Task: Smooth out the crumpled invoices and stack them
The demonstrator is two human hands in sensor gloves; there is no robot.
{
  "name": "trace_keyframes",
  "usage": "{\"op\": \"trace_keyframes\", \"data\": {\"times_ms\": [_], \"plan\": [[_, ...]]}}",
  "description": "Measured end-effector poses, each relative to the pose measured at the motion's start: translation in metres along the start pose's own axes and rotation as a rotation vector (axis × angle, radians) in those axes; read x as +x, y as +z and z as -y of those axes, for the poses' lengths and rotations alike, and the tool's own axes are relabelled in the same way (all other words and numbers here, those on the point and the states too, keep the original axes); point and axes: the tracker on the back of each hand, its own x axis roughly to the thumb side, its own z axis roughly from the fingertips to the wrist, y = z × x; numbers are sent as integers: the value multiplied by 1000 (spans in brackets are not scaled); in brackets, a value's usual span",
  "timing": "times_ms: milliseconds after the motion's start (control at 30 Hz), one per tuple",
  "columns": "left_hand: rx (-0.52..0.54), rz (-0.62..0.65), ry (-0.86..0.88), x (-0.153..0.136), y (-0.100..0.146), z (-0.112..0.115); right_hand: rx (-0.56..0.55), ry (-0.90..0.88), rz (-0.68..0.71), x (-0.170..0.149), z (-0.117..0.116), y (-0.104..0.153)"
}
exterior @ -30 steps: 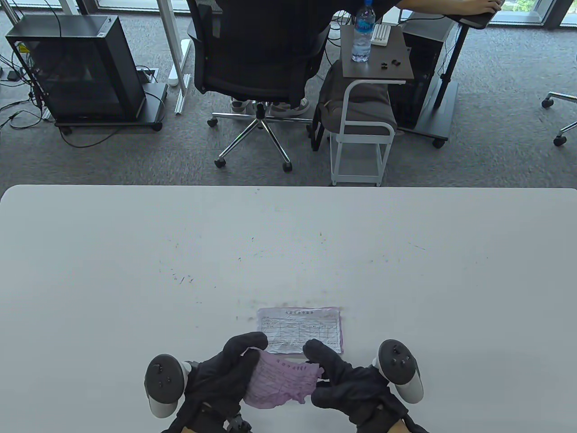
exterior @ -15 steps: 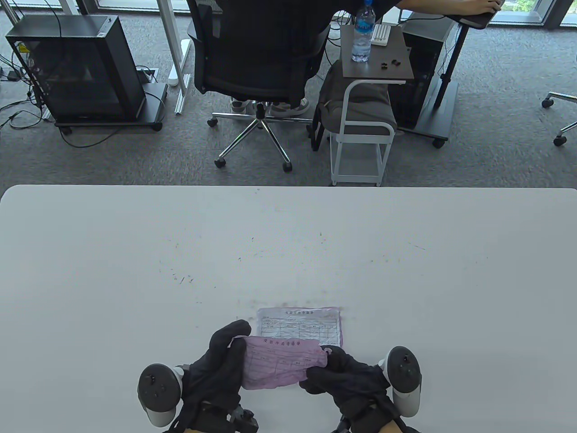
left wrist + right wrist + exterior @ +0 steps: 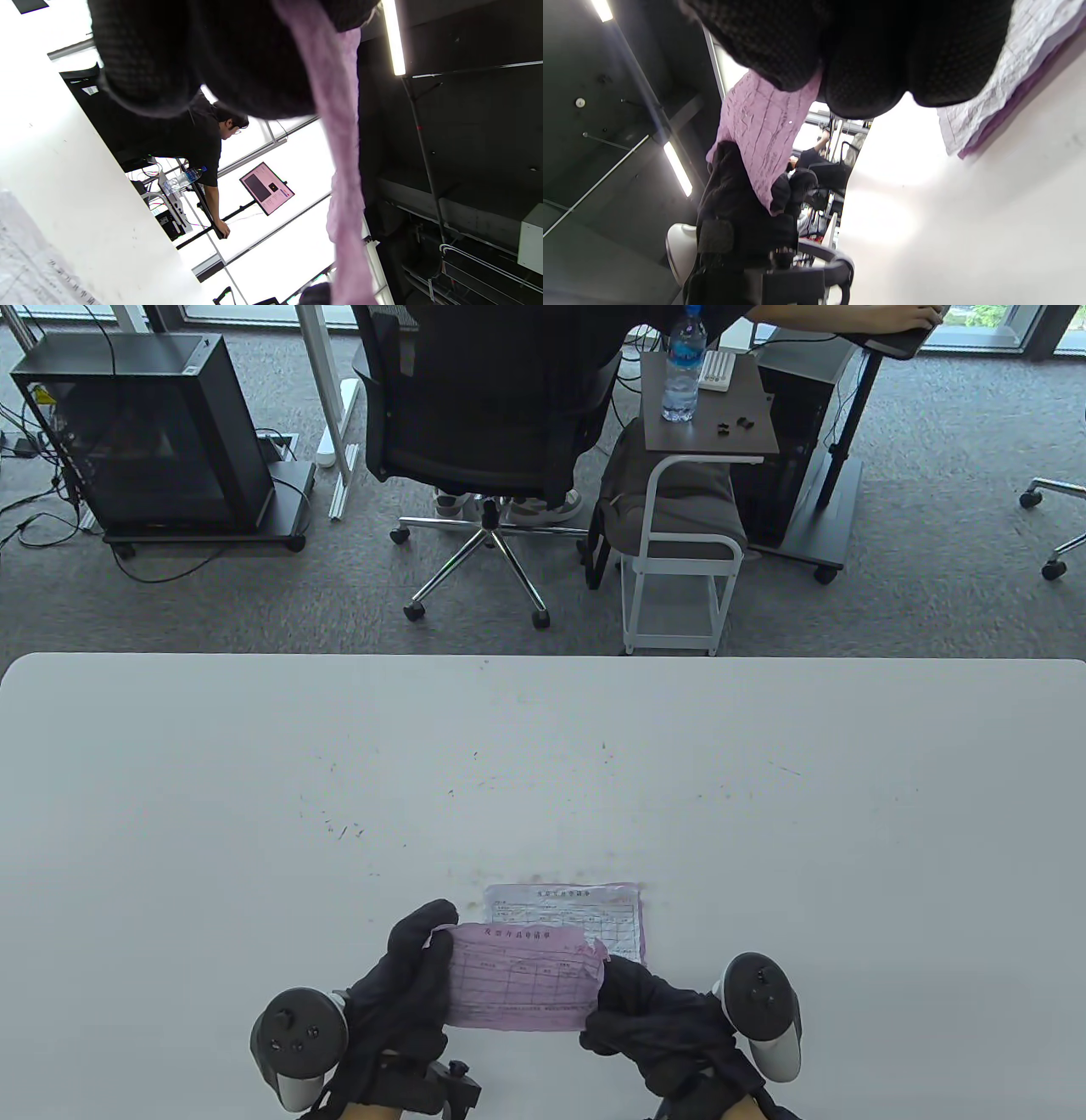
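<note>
A wrinkled pink invoice (image 3: pixel 522 977) is stretched out between both hands above the table's near edge. My left hand (image 3: pixel 405 976) grips its left edge and my right hand (image 3: pixel 638 1005) grips its right edge. In the left wrist view the pink invoice (image 3: pixel 339 140) hangs edge-on below the black fingers. The right wrist view has the pink invoice (image 3: pixel 763 131) running from my fingers to the other hand. Just beyond it a stack of flattened invoices (image 3: pixel 577 912) lies on the white table (image 3: pixel 543 780), a white sheet over a purple one, also seen as the flattened invoices (image 3: pixel 1001 80).
Past the table's far edge stand an office chair (image 3: pixel 484 407) with a seated person, a small side table (image 3: pixel 708 407) with a water bottle (image 3: pixel 683 364), and a black computer case (image 3: pixel 153 432). The white table has small dark specks.
The pink invoice has gone from a bunched, drooping shape to a nearly flat sheet pulled taut between the hands. Both hands moved slightly apart and the sheet turned face up.
</note>
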Motion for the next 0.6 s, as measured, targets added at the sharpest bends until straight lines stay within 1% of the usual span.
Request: {"op": "trace_keyframes", "data": {"times_ms": [33, 100, 133, 167, 233, 267, 333, 367, 433, 500, 567, 600], "plan": [[-5, 17, 0, 3, 0, 0, 60, -25, 6, -2, -1, 0], [-4, 42, -14, 7, 1, 0, 97, -90, 1, -5, -3, -1], [-11, 51, -17, 8, 1, 1, 80, -107, 8, -6, -4, -1], [-20, 62, -21, 9, 1, 2, 42, -106, 14, -6, -5, -1], [-43, 76, -26, 11, 0, 4, -95, -70, 36, -4, -6, -1], [-53, 82, -28, 11, 0, 5, -183, -50, 37, -3, -6, 0], [-72, 93, -25, 11, 0, 6, -314, -33, 23, -1, -5, 2], [-75, 93, -24, 11, 0, 6, -352, -44, 28, -1, -4, 2], [-64, 83, -25, 11, 0, 6, -373, -71, 22, -2, 0, 4], [-49, 55, -29, 9, 1, 7, -368, -77, 26, -2, 2, 5], [-40, -8, -61, 5, 1, 7, -373, -62, 17, -1, 5, 7], [-42, -49, -85, 1, 2, 8, -393, -48, 8, 0, 7, 9]]}}
